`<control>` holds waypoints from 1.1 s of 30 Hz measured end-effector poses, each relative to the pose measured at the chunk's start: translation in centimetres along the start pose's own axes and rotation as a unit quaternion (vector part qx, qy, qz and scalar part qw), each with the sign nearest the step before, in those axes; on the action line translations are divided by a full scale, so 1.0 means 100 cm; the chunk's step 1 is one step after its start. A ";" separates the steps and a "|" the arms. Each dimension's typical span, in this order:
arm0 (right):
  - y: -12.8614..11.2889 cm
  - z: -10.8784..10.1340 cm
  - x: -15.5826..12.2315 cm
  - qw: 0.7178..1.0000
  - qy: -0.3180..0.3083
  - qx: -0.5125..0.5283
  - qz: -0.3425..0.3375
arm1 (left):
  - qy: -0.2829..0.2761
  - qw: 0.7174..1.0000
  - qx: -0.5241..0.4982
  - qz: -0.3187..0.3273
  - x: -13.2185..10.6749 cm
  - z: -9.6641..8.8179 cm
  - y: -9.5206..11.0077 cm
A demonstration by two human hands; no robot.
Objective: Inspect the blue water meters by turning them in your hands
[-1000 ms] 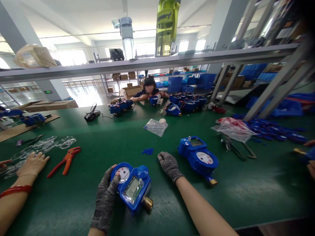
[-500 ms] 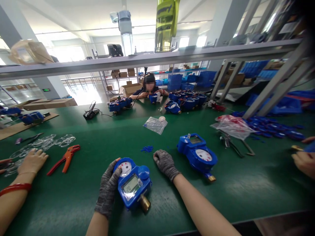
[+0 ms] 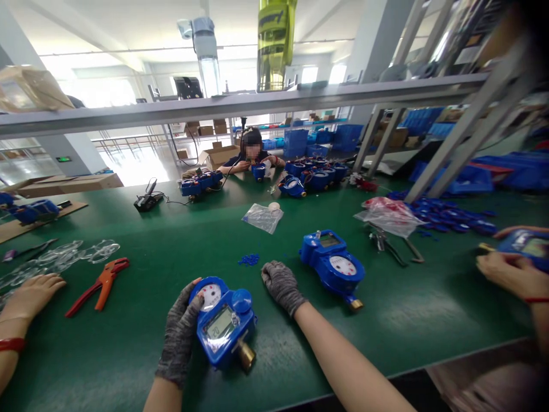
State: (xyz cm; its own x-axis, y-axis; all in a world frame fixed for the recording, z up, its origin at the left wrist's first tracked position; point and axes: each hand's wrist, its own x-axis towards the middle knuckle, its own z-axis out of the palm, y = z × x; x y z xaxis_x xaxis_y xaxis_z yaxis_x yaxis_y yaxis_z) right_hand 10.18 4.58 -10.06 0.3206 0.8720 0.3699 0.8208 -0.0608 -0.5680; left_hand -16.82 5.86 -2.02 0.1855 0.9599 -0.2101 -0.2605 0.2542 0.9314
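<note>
My left hand (image 3: 180,332), in a grey fingerless glove, is closed around the dial end of a blue water meter (image 3: 225,326). This meter has a round white dial, a small lit display, a blue round cap and a brass pipe end toward me. My right hand (image 3: 281,284), gloved the same way, rests on the green table with its fingers curled; what they may hold is hidden. Just left of it lies a small heap of tiny blue parts (image 3: 249,260). A second water meter (image 3: 334,263) sits to its right, apart from the hand.
Orange-handled pliers (image 3: 100,286) and clear rings (image 3: 64,254) lie left, near a co-worker's hand (image 3: 32,297). At right, another person's hands (image 3: 510,272) hold a meter. Beyond are a plastic bag (image 3: 262,217), dark pliers (image 3: 388,246), blue parts (image 3: 450,214) and an overhead shelf (image 3: 240,106).
The view has turned slightly right, bringing more of the right co-worker's meter into sight. The left co-worker's hand has shifted a little. My hands keep their places at the meter and table.
</note>
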 end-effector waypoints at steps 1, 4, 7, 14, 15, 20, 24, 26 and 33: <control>0.001 0.001 0.002 1.000 0.001 -0.005 -0.001 | 0.002 1.000 -0.004 -0.003 -0.001 0.001 0.000; 0.004 0.003 0.006 1.000 0.009 -0.011 -0.004 | 0.009 1.000 -0.014 -0.012 -0.002 0.005 0.002; 0.008 0.004 0.008 1.000 0.009 -0.002 0.001 | 0.019 1.000 -0.013 -0.018 -0.003 0.007 0.006; 0.006 -0.011 0.015 0.994 0.019 0.063 0.091 | 0.010 1.000 -0.015 -0.022 -0.005 0.006 0.007; 0.005 -0.015 0.016 0.993 -0.006 0.062 0.099 | 0.012 1.000 -0.020 -0.021 -0.005 0.007 0.007; -0.001 -0.026 0.013 0.992 -0.103 0.023 0.063 | 0.016 0.999 -0.031 -0.031 -0.006 0.005 0.004; -0.003 -0.022 0.012 0.992 -0.112 -0.007 0.063 | 0.011 0.999 -0.034 -0.036 -0.005 0.003 0.004; -0.004 -0.021 0.014 0.991 -0.115 -0.017 0.067 | 0.015 0.999 -0.025 -0.042 -0.005 0.003 0.004; -0.032 -0.041 -0.015 0.989 -0.111 0.063 0.071 | -0.002 1.000 0.005 0.002 0.000 -0.002 -0.002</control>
State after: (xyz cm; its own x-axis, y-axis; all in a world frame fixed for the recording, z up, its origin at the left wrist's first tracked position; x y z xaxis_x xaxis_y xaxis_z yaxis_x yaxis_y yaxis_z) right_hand 8.94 1.46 -5.81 0.3049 0.9450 0.1180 0.7053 -0.1408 -0.6947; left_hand -16.96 5.88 -2.28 0.1879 0.9604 -0.2057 -0.2511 0.2495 0.9353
